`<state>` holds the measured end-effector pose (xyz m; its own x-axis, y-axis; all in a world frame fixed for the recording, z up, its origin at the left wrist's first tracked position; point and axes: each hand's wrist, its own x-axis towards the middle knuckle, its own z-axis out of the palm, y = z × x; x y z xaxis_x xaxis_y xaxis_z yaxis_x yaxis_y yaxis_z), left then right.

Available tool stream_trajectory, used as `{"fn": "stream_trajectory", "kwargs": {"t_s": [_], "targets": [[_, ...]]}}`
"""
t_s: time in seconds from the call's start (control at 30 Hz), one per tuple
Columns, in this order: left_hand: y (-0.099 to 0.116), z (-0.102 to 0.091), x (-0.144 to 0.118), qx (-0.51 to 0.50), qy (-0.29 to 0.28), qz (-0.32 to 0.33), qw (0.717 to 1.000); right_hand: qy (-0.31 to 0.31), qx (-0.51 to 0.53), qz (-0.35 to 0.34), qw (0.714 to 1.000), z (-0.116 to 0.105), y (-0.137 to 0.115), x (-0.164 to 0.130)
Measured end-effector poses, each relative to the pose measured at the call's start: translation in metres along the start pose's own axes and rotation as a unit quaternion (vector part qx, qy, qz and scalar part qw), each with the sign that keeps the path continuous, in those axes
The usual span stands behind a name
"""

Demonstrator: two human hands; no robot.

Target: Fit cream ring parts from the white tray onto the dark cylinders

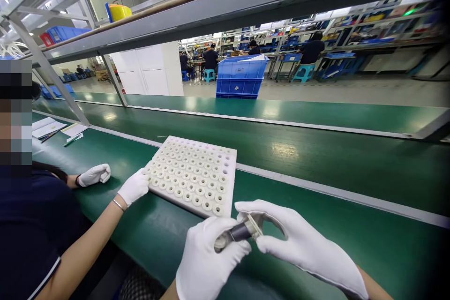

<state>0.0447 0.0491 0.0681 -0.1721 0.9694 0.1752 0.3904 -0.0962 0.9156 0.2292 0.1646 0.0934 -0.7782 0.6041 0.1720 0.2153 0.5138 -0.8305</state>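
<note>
Just this side of the white tray (229, 183), a dark cylinder (240, 232) points lengthwise from left hand (207, 255) to right hand (298, 239): left fingers grip its body, right fingers pinch its pale flange (253, 226).

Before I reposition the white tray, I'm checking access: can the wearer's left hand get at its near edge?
Probably yes: the left hand appears close to the near edge of the white tray, with nothing visibly between, though the hand holds a dark cylindrical part.
</note>
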Motion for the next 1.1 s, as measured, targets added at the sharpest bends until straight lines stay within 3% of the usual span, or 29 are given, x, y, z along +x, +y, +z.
{"fn": "stream_trajectory", "kwargs": {"t_s": [0.1, 0.23, 0.3, 0.4, 0.5, 0.6, 0.7, 0.8, 0.93, 1.0, 1.1], "targets": [[-0.006, 0.003, -0.006, 0.078, 0.027, 0.066, 0.994, 0.019, 0.001, -0.021, 1.000, 0.003, -0.006, -0.007], [-0.006, 0.006, -0.010, 0.090, 0.099, 0.175, 0.975, 0.040, 0.001, -0.110, 0.993, 0.006, -0.010, -0.013], [-0.002, 0.005, -0.011, 0.062, 0.099, 0.171, 0.978, 0.053, 0.006, -0.157, 0.986, 0.007, -0.011, -0.014], [0.003, 0.001, -0.011, -0.001, 0.033, 0.093, 0.995, 0.062, 0.022, -0.203, 0.977, 0.008, -0.012, -0.014], [0.005, -0.002, -0.011, -0.037, -0.002, 0.060, 0.997, 0.050, 0.027, -0.228, 0.972, 0.010, -0.010, -0.016], [0.005, -0.002, -0.012, -0.020, 0.009, 0.075, 0.997, 0.072, -0.005, -0.207, 0.976, 0.012, -0.006, -0.019], [0.004, 0.001, -0.014, 0.030, 0.042, 0.142, 0.989, 0.100, -0.018, -0.150, 0.983, 0.014, -0.003, -0.022], [0.000, 0.003, -0.014, 0.113, 0.093, 0.235, 0.961, 0.096, -0.008, -0.099, 0.990, 0.014, -0.002, -0.023], [-0.006, 0.005, -0.012, 0.235, 0.189, 0.345, 0.889, 0.079, 0.019, -0.060, 0.995, 0.015, -0.003, -0.025], [-0.008, 0.005, -0.011, 0.266, 0.217, 0.376, 0.861, 0.071, 0.041, -0.059, 0.995, 0.015, -0.004, -0.026], [-0.007, 0.005, -0.010, 0.279, 0.227, 0.395, 0.846, 0.064, 0.068, -0.066, 0.993, 0.015, -0.007, -0.026]]}}
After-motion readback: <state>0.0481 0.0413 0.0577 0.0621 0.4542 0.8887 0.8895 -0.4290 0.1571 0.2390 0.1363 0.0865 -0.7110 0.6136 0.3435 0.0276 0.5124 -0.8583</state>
